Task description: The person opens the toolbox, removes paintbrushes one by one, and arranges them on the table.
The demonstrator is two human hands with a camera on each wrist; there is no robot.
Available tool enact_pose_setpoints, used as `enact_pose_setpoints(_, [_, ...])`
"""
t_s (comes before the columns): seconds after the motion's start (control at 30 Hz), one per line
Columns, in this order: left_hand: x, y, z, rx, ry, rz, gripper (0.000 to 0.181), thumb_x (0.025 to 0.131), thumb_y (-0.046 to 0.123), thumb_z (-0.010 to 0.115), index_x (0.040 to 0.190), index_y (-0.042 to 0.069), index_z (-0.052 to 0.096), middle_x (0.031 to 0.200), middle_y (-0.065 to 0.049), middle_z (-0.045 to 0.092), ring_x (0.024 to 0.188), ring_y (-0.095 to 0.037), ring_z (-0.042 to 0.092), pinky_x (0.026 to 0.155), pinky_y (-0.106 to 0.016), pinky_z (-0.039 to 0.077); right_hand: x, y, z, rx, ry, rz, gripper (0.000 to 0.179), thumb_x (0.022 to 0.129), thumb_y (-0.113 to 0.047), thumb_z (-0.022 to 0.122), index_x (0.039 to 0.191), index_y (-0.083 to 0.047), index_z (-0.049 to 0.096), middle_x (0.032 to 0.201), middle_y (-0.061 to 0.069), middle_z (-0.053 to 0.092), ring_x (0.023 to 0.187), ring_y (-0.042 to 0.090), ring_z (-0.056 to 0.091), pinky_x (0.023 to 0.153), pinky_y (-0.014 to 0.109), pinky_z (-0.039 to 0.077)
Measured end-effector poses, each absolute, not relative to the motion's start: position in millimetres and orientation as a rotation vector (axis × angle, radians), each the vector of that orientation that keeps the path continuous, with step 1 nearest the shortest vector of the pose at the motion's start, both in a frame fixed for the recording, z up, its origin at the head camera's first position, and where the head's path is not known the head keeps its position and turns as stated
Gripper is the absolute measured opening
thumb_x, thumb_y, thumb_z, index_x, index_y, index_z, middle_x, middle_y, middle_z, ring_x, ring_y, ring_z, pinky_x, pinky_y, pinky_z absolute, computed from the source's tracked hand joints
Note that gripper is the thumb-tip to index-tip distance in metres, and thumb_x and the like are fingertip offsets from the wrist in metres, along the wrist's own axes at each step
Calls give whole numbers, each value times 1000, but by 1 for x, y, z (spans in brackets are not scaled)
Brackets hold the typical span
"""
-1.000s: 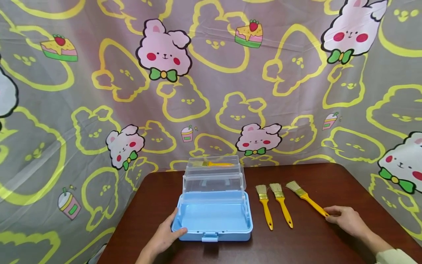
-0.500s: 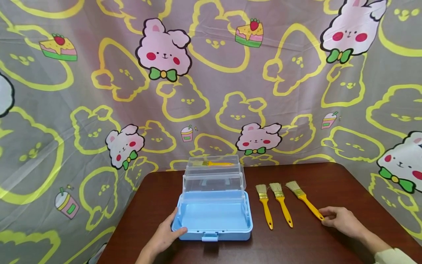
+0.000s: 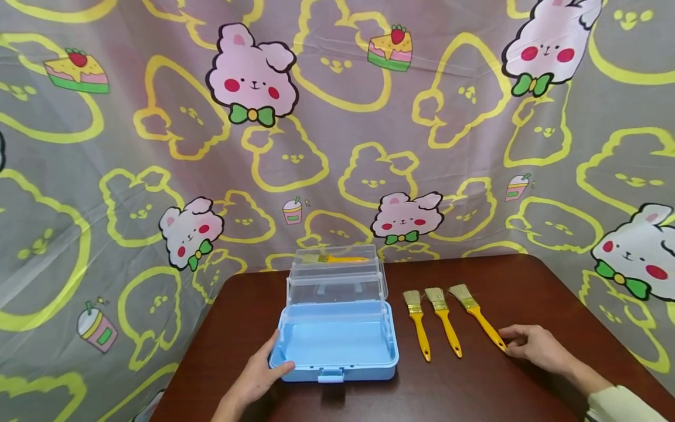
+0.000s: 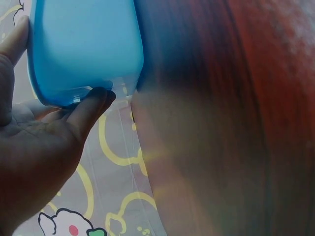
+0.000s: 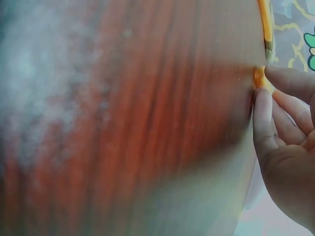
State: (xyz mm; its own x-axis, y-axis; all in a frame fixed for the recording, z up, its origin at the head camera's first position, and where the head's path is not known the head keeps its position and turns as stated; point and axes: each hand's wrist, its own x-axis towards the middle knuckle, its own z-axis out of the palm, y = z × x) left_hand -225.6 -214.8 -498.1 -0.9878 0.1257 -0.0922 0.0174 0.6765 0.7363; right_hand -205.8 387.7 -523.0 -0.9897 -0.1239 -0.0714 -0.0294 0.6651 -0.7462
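Observation:
A light blue plastic toolbox (image 3: 337, 346) stands with its clear lid and tray raised at the back. My left hand (image 3: 253, 375) holds its front left corner, thumb on the front rim and fingers along the side; the left wrist view shows the thumb (image 4: 93, 108) against the box wall. To the right, a paintbrush (image 3: 482, 316) with a yellow handle lies slanted, bristles away from me. My right hand (image 3: 532, 349) pinches the handle's end between thumb and fingers, as the handle tip (image 5: 259, 77) shows in the right wrist view.
Two more yellow-handled paintbrushes (image 3: 418, 328) (image 3: 445, 325) lie side by side between the box and the pinched one. Another paintbrush (image 3: 343, 258) rests in the raised clear tray (image 3: 311, 255). The dark red-brown table (image 3: 232, 310) ends at a patterned curtain (image 3: 337, 146).
My right hand has swung the paintbrush's handle end to the left, while its bristles stay about in place. The left hand keeps its hold on the toolbox. The head view has shifted slightly.

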Motion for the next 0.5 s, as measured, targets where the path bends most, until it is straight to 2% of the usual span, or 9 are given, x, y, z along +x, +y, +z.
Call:
enact_pose_setpoints(0.33, [-225, -214, -498, 141, 2753, 1209, 99, 78, 48, 73, 148, -3, 23, 147, -28, 30, 130, -42, 34, 100, -59, 31, -210, 384, -523, -190, 2783, -1128, 47, 78, -12, 76, 119, 5, 61, 87, 4, 64, 64, 12, 57, 53, 25, 45])
enact_pose_setpoints(0.5, [-226, -216, -498, 152, 2747, 1219, 99, 78, 48, 73, 148, -2, 23, 147, -27, 29, 131, -42, 33, 100, -59, 31, -214, 381, -522, -255, 2759, -1118, 48, 77, -12, 76, 119, 6, 60, 106, 17, 64, 65, 11, 57, 53, 25, 46])
